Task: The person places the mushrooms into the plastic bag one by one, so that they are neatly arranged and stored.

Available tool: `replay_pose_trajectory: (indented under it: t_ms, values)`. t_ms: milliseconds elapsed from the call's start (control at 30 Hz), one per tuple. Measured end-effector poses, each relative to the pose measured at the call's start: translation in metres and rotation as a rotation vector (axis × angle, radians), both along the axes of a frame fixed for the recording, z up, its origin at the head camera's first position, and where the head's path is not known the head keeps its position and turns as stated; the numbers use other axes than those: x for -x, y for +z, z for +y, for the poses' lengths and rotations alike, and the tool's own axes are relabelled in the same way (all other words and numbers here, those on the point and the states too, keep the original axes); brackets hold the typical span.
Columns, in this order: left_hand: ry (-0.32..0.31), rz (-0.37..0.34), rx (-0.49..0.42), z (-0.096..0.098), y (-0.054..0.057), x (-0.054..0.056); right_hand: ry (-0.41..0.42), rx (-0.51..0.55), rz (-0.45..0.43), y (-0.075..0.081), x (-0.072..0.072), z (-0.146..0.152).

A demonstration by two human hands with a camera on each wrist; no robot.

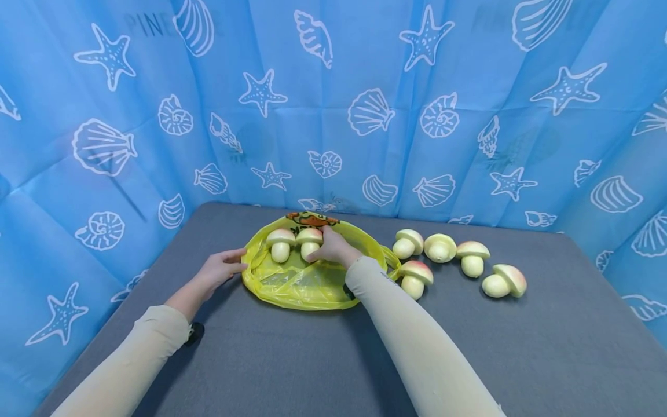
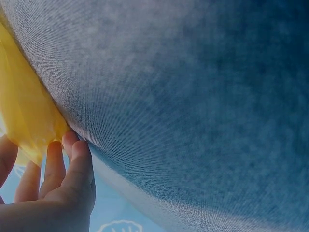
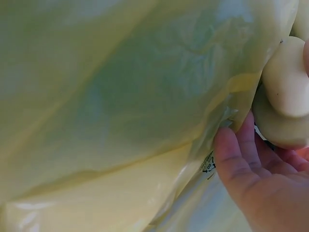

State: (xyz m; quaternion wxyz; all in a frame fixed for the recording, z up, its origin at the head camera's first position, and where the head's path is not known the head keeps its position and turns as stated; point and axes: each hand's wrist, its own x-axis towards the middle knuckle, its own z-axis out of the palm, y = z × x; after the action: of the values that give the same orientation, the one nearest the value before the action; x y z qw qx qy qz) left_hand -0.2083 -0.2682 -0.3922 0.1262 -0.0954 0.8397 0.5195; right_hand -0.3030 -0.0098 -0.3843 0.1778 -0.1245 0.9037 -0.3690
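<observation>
Far left: pale sleeve, small black object at the wrist. Left hand at the bag's left edge, fingers spread and fairly straight, tips touching the plastic.

Next: yellow plastic bag on the grey table, mouth wide, orange-and-black print at its far rim. Inside, toward the left, one mushroom, cap up, stem toward the viewer. Just beside it, a second mushroom, also within the bag's mouth, pinched between thumb and fingers of the right hand. Right wrist view: fingers around this one, bag film close by.

Right of the hand: bag's handle, loosely bunched. Near it, two mushrooms, one farther back and one nearer, red-tinged cap. Then a mushroom with stem facing the viewer, another cap up. Last, a mushroom on its side, stem pointing left. Behind everything: blue curtain, white shells and starfish.
</observation>
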Motion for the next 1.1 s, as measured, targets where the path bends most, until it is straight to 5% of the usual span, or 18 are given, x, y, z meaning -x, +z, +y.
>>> replay_pose_trajectory:
  t_ms: [700, 1100]
  values:
    - [0.008, -0.004, 0.006, -0.001, -0.001, 0.001, -0.013, 0.051, -0.013, 0.001, -0.001, 0.002]
    - [-0.001, -0.005, -0.003, -0.001, 0.0, 0.001, -0.007, 0.047, 0.001, 0.017, -0.009, 0.011]
